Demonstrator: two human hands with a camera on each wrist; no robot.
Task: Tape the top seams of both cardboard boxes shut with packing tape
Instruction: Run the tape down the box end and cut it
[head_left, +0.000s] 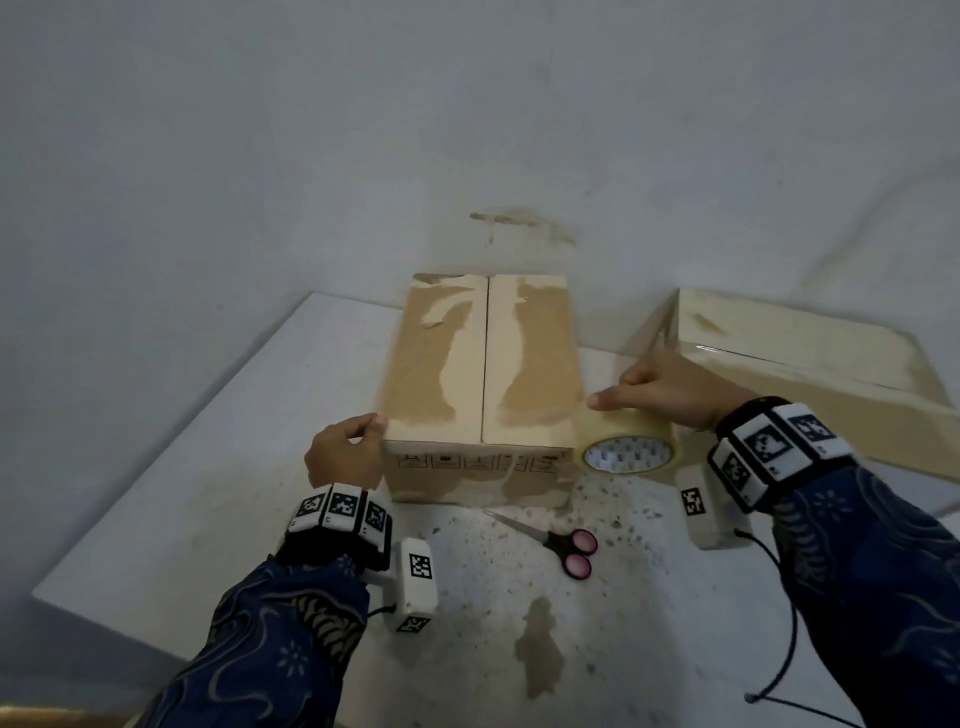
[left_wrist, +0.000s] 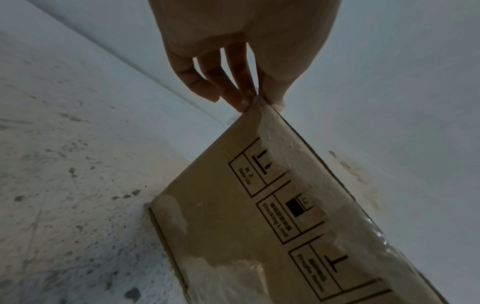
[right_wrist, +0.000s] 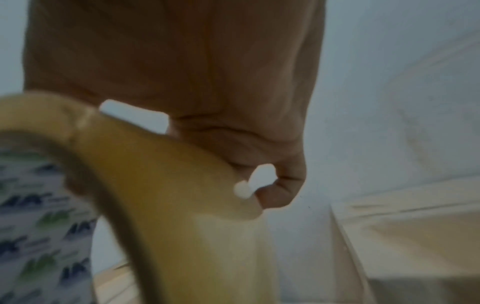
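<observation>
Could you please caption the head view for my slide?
Left hand steadies brown cardboard box; right hand grips clear packing tape roll.

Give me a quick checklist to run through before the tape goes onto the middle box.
1. Middle box flaps closed, seam meeting: ok.
2. Left hand steadying the near left corner: ok.
3. Right hand holding the tape roll: ok.
4. Free tape end found: cannot tell.
5. Scissors within reach on the table: ok.
6. Seam taped: not ok, still bare.

Dim, flat light throughout; the right wrist view is heavily blurred, edges warped.
</observation>
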